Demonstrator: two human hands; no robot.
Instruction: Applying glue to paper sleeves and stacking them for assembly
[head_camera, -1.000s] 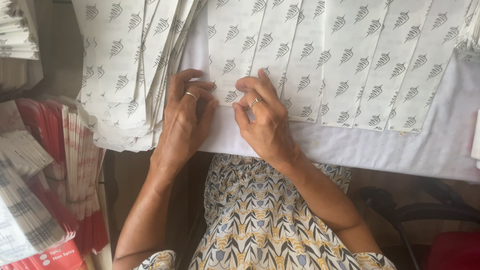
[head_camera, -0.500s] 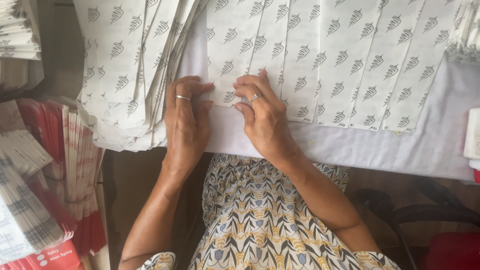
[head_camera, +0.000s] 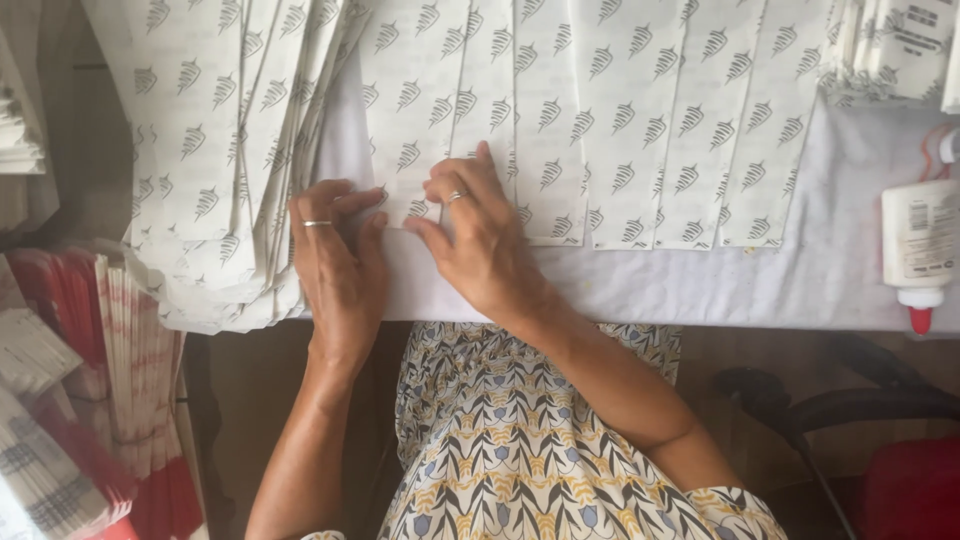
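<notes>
**paperfan:** White paper strip (head_camera: 420, 110) with the grey leaf print is what both hands are on. It lies flat on the cloth-covered counter (head_camera: 760, 285), first in a row of matching strips (head_camera: 640, 120) that sit edge to edge. Long axis runs away from the person, near end pointing back at them.

**gluepot:** What are the fingers doing?

**paperfan:** Left hand (head_camera: 340, 255) lies mostly flat, fingers (head_camera: 335, 200) loosely together and nearly straight, tips pressing on the strip's near left corner. Its ring finger has a thin band. Right hand (head_camera: 480, 235) is more curled, fingers (head_camera: 455, 185) bent and slightly spread, tips down on the near end of the same strip, thumb tucked toward the left hand. Nothing is pinched or lifted as far as I can see, just pressed flat.

**gluepot:** Anything around it?

**paperfan:** A fanned stack of the same printed sheets (head_camera: 220, 180) sits just left of the left hand, hanging over the counter edge. A white glue bottle with a red tip (head_camera: 915, 250) lies at the far right, well apart. Red and white bundles (head_camera: 110, 360) are down at the lower left.
</notes>
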